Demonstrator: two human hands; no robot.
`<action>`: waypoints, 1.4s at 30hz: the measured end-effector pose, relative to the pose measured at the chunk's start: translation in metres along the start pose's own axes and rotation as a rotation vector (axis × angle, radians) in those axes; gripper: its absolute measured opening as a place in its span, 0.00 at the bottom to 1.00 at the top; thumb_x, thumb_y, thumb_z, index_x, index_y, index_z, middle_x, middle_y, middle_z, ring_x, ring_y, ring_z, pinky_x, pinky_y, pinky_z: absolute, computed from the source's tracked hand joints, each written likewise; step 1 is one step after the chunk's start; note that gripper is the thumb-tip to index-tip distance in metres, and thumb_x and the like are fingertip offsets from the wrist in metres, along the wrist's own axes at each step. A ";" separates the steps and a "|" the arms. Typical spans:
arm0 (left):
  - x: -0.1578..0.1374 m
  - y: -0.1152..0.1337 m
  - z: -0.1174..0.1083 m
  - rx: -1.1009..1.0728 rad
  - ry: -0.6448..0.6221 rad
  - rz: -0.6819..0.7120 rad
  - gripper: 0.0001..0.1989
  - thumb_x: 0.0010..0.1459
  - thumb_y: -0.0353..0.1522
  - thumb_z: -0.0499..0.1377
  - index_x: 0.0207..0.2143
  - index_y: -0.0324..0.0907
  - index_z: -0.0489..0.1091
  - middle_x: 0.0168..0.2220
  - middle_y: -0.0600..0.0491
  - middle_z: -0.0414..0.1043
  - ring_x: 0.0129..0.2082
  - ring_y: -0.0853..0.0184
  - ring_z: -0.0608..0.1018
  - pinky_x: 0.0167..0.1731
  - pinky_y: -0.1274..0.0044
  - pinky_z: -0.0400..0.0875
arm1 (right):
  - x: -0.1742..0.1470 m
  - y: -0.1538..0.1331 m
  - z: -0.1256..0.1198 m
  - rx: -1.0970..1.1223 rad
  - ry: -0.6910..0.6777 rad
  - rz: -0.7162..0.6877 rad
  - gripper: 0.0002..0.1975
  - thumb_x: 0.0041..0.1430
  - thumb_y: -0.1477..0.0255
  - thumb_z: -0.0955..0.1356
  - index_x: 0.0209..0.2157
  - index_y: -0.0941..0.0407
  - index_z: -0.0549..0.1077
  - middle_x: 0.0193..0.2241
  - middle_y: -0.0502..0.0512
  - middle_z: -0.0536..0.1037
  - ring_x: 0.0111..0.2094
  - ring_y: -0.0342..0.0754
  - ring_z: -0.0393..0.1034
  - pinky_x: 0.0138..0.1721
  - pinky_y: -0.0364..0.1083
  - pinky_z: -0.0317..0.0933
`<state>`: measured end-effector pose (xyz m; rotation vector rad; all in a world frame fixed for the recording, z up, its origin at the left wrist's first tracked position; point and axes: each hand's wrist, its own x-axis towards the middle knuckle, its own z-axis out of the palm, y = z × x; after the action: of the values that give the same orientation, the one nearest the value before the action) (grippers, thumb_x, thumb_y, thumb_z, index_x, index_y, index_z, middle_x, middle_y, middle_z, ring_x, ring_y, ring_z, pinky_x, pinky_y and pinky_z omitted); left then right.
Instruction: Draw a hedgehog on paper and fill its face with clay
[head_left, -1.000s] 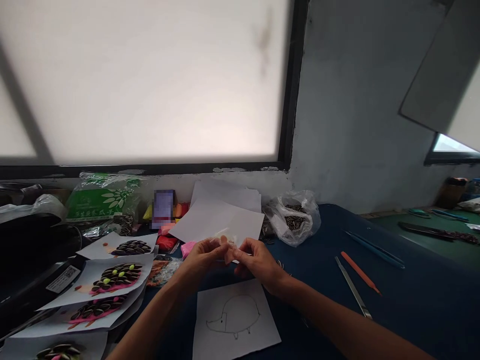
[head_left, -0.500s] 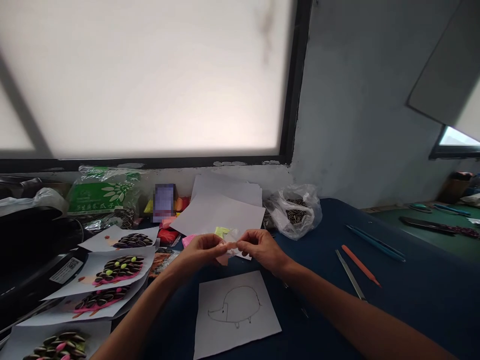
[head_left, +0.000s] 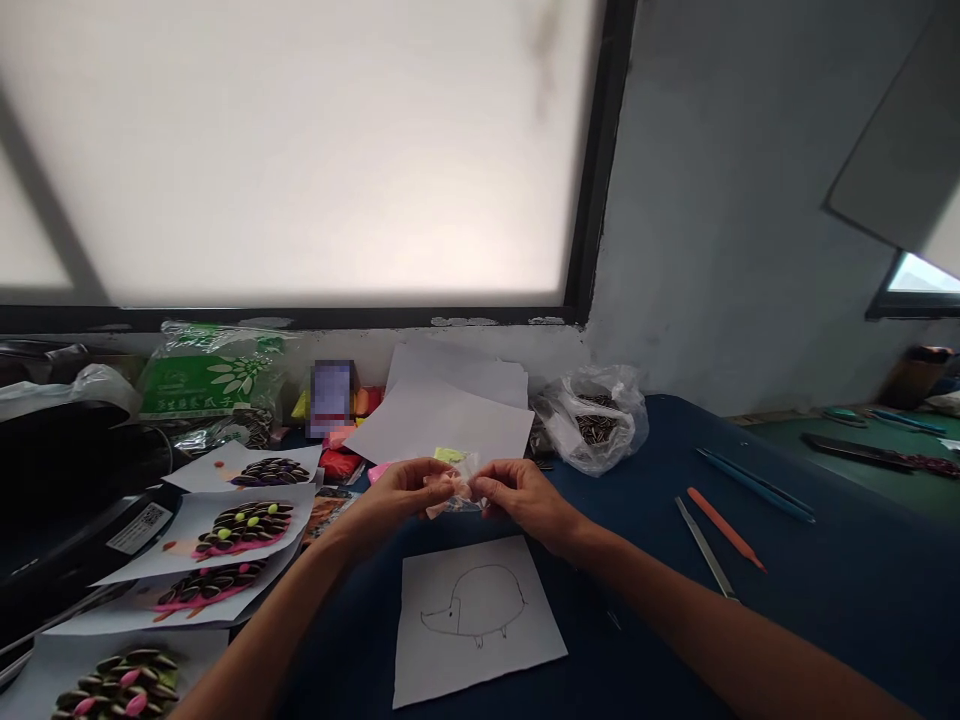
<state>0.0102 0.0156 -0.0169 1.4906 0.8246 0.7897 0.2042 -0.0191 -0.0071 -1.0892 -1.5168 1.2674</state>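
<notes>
Above the table, my left hand (head_left: 397, 496) pinches a piece of soft peach-coloured modelling clay (head_left: 459, 484) between thumb and fingers. My right hand (head_left: 523, 497) is closed on the other side of the same clay, fingertips close to those of the left. A clear plastic wrapper (head_left: 471, 465) and a yellow-green packet (head_left: 448, 455) show just behind the fingers, partly covered. Below the hands lies a white paper sheet (head_left: 435, 670) with a hedgehog outline drawn on it.
At left, several hedgehog pictures (head_left: 232, 525) made with sunflower seeds overlap beside a black object (head_left: 60, 500). Blank paper (head_left: 442, 415), a green seed bag (head_left: 214, 375) and a plastic bag of seeds (head_left: 596, 420) stand behind. Blue tweezers (head_left: 754, 485) and an orange tool (head_left: 726, 528) lie at right.
The clay stretched between my fingertips now looks more bunched up, and my hands have come slightly closer together. The whole view has shifted a little.
</notes>
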 end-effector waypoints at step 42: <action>0.003 0.000 0.009 -0.138 0.075 -0.072 0.15 0.39 0.38 0.70 0.25 0.38 0.71 0.20 0.56 0.72 0.22 0.71 0.73 0.26 0.78 0.65 | -0.008 0.013 0.004 -0.534 0.140 -0.303 0.03 0.53 0.73 0.71 0.32 0.55 0.75 0.35 0.53 0.77 0.29 0.45 0.70 0.30 0.43 0.63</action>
<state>0.0196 0.0130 -0.0172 1.3090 0.8584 0.8361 0.2038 -0.0260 -0.0210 -1.1869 -1.8794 0.5778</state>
